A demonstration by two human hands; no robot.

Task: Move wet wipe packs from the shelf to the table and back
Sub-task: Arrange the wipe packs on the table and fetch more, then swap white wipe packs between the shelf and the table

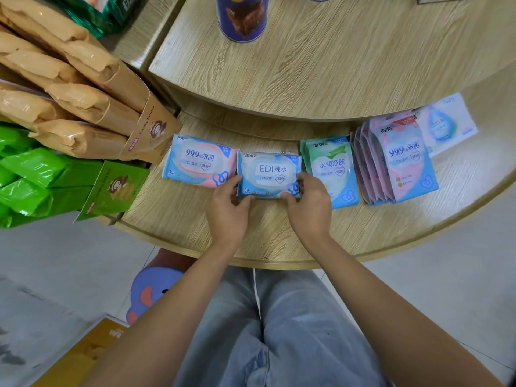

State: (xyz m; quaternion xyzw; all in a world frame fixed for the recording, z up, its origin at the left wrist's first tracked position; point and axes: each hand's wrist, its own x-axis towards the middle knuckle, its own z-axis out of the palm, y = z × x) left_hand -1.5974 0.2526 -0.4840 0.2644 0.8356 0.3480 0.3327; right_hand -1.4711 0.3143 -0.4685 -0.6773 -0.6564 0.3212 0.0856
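A blue-and-white "EDI" wet wipe pack [269,170] sits on the lower wooden shelf [173,208], in the middle of a row of packs. My left hand [227,209] pinches its lower left corner. Its lower right corner is held by my right hand [308,203], whose thumb lies on the front. A pink-and-blue "99.9%" pack [199,160] lies just to the left. To the right stand a green pack [331,166] and several upright pink packs [402,157].
An upper wooden tier [321,76] overhangs the row and carries a blue can [242,16]. Brown tissue bundles [72,88] and green tissue bundles [36,180] crowd the left. A pale blue pack [446,124] leans at the far right. My legs and the floor are below.
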